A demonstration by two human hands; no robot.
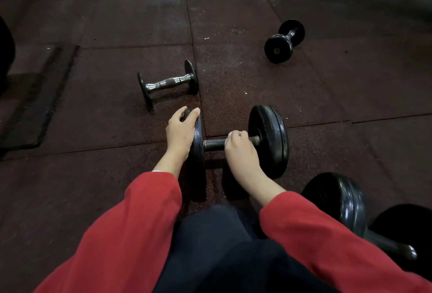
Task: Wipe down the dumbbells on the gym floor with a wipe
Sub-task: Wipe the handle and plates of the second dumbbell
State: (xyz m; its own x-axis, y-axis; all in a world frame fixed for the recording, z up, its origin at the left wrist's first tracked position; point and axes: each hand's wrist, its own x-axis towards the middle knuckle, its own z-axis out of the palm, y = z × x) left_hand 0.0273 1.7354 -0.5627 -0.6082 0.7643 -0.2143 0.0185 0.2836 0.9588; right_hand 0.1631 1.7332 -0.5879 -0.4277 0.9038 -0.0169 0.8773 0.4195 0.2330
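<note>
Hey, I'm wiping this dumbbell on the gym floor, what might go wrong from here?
1. The dumbbell rests on round plates; the left hand steadies only one plate, so it may roll while you rub.
2. The right hand is wrapped round the bar close to the right plate, so fingers could get pinched there.
3. A second big dumbbell lies right beside your right sleeve; the elbow could knock it.

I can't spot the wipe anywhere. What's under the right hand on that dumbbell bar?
A sliver of white wipe peeks out above the right hand, which is curled around the bar. The rest is covered.
</note>
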